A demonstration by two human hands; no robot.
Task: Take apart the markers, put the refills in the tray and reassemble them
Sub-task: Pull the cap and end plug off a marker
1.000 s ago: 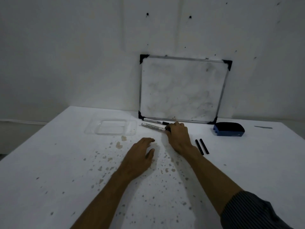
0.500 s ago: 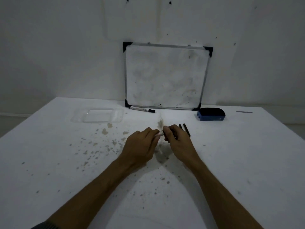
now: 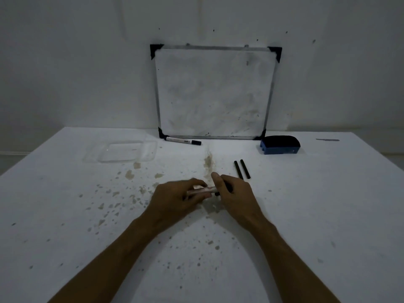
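Above the stained table (image 3: 306, 215) — both hands, left (image 3: 175, 200) and right (image 3: 235, 193), clamped on one marker (image 3: 203, 190).

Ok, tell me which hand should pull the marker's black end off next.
Right hand: it already grips the black end of the marker, while the left hand holds the barrel steady.

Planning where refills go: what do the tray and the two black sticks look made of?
The clear shallow tray: likely thin glossy plastic, since the table shows through it. The two black sticks: matte, uniformly dark, possibly felt or plastic; too small to tell.
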